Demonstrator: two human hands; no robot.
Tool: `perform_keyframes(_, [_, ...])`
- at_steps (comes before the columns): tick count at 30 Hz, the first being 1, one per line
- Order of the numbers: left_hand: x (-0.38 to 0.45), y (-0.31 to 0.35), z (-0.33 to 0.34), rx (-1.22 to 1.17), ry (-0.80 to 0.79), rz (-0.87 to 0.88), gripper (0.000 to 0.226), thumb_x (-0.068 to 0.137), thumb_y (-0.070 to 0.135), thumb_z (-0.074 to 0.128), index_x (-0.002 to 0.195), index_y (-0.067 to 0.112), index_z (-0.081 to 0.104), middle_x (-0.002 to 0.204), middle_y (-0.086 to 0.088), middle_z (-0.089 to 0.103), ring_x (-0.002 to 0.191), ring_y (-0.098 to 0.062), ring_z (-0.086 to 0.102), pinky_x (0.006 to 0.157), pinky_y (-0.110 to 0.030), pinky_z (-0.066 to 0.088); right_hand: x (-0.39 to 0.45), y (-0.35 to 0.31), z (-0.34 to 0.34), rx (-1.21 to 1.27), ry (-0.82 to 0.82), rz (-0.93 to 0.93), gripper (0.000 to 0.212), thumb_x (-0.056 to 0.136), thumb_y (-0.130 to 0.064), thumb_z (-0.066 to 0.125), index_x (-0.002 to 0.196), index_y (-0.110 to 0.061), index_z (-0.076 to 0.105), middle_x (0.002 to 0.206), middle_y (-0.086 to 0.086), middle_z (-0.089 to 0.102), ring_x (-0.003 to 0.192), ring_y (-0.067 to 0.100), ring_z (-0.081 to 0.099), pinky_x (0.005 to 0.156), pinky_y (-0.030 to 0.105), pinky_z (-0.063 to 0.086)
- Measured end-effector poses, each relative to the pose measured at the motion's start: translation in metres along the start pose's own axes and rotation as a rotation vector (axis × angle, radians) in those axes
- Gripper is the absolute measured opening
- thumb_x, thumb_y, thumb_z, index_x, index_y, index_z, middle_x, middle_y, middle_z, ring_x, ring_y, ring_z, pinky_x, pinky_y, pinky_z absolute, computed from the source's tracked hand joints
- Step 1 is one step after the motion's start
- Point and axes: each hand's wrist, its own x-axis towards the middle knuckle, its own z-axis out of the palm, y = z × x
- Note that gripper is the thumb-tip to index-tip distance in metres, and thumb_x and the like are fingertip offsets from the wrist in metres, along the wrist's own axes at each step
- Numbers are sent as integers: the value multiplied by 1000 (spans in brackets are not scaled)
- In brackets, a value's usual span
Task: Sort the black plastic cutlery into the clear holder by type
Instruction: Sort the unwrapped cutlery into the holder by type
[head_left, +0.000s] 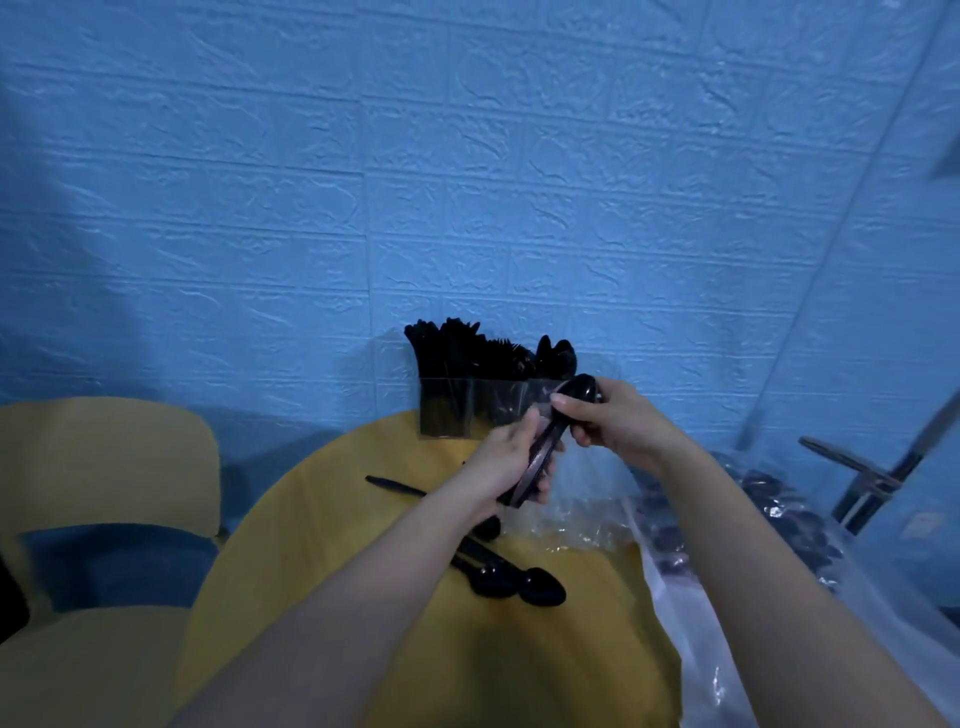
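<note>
A clear holder (447, 415) stands at the far edge of the yellow table (322, 519), against the blue wall, and is packed with upright black cutlery. Just in front of its right end, both hands hold one bundle of black spoons (540, 457). My left hand (511, 460) grips the handle end. My right hand (610, 415) grips the bowl end, thumb on top. A loose black knife (397, 487) lies on the table left of my hands. Several black spoons (511, 577) lie under my left forearm.
Crumpled clear plastic wrap (571, 519) lies right of the hands. A clear bag of more black cutlery (779, 525) sits at the right. A yellow chair with a blue seat (104, 499) stands left of the table. A metal stand (878, 473) rises at the far right.
</note>
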Motion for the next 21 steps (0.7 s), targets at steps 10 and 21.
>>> perform_keyframes(10, [106,-3,-13,1063,97,280,40,97,-1,39,132,9,54,131,-10,53,120,-24,50,98,-31,42,55,7,-64,-234,644,-106,14,85,-19,69,90,-8,62,69,8,63,38,4,53,47,20,47])
perform_keyframes(21, [141,2,-2,1293,138,310,50,91,3,47,140,5,36,137,-12,42,128,-25,37,100,-39,40,117,-5,-62,-434,659,-143,11,88,-20,63,92,-10,58,86,10,63,59,20,63,40,16,39])
